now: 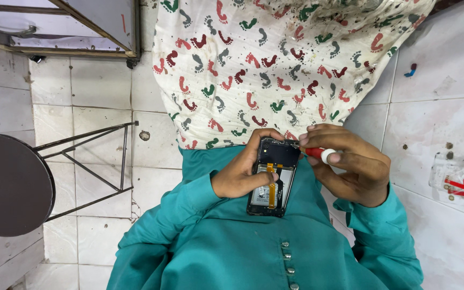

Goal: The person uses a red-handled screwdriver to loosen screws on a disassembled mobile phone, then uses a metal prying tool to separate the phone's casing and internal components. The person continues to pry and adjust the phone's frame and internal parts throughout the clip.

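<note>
My left hand grips a black smartphone with its back cover off, showing an orange flex strip and the battery. It holds the phone against my teal shirt. My right hand pinches a small screwdriver with a red and white handle. The screwdriver's tip sits at the phone's upper right corner. A white cloth printed with red, green and grey footprints lies over my lap just beyond the phone.
A round dark stool with thin metal legs stands at the left on the white tiled floor. A metal drawer cabinet is at the top left. A clear plastic packet lies on the tiles at the right.
</note>
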